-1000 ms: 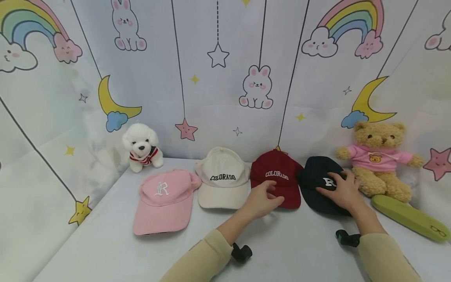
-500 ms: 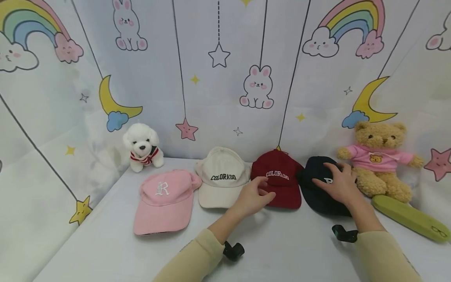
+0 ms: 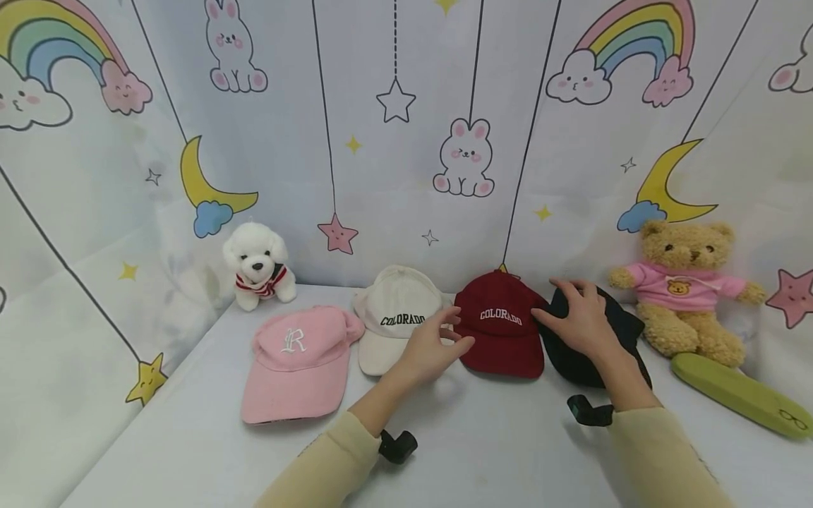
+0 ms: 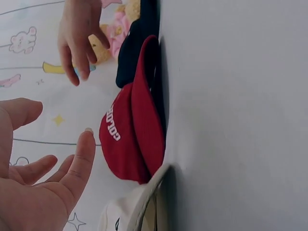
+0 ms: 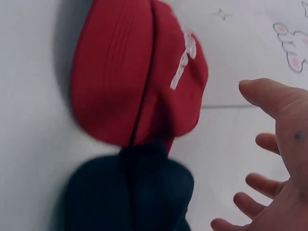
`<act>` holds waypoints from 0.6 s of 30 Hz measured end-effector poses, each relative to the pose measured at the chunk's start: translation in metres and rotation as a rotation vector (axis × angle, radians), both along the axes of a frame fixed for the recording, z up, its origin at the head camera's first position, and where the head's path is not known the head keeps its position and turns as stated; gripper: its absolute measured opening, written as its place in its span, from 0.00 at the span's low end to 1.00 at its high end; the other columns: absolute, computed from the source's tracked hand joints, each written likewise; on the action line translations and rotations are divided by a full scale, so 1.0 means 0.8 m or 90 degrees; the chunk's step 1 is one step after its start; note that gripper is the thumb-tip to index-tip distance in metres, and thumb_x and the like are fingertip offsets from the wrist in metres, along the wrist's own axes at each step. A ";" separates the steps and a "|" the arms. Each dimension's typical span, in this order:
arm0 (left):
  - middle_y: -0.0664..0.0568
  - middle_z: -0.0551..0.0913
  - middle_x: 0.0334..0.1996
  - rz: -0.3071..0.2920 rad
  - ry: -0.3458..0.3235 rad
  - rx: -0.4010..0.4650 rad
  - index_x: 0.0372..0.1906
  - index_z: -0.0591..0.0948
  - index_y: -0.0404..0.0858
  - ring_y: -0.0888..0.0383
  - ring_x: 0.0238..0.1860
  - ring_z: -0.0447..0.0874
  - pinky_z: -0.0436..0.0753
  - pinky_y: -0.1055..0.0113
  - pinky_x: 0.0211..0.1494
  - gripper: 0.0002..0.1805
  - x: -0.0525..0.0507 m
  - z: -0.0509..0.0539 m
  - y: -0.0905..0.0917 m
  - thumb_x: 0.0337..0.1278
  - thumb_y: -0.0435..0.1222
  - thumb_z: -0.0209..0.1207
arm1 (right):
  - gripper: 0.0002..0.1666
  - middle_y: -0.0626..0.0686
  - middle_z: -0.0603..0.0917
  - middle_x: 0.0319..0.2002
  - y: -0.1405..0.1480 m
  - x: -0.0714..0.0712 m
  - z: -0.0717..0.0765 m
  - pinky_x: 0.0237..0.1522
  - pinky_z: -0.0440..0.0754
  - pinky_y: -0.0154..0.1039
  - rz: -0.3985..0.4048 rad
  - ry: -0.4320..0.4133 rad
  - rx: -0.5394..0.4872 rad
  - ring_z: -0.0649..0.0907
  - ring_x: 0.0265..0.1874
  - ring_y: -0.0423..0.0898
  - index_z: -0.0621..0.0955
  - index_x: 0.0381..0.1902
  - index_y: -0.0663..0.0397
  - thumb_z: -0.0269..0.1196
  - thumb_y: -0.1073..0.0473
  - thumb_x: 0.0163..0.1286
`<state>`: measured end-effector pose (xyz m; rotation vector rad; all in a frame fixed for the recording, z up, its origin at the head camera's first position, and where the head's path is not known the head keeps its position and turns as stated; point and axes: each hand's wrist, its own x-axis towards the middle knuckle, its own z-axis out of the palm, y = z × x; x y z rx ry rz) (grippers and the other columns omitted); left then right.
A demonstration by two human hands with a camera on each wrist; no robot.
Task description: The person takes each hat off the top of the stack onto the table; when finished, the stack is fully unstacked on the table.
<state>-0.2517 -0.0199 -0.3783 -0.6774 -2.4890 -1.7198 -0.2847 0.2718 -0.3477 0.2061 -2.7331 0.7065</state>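
Four caps stand in a row: a pink cap (image 3: pixel 295 363), a cream cap (image 3: pixel 396 317) lettered COLORADO, a dark red cap (image 3: pixel 502 331) with the same word, and a dark navy cap (image 3: pixel 619 339). Between the cream and red caps hovers my left hand (image 3: pixel 427 349), fingers spread and holding nothing; it covers part of the cream cap. My right hand (image 3: pixel 581 321) is over the navy cap with its thumb towards the red one, hiding the navy cap's front. The right wrist view shows those fingers (image 5: pixel 264 185) apart from both caps.
A white plush dog (image 3: pixel 256 264) sits at the back left. To the right are a teddy bear (image 3: pixel 686 286) in a pink top and a long green glasses case (image 3: pixel 739 395). Behind the white table (image 3: pixel 495 451) hangs a printed curtain (image 3: pixel 381 176).
Both hands have moved left. The left has drifted from the red cap towards the cream one, and the right has shifted across the navy cap towards the red. All caps stay put.
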 end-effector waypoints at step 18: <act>0.40 0.79 0.57 0.054 0.076 0.053 0.70 0.71 0.35 0.52 0.50 0.84 0.84 0.64 0.50 0.32 0.005 0.003 -0.064 0.62 0.34 0.66 | 0.41 0.68 0.60 0.69 -0.091 -0.010 0.013 0.58 0.72 0.68 0.095 0.029 -0.067 0.62 0.67 0.67 0.67 0.73 0.56 0.68 0.50 0.68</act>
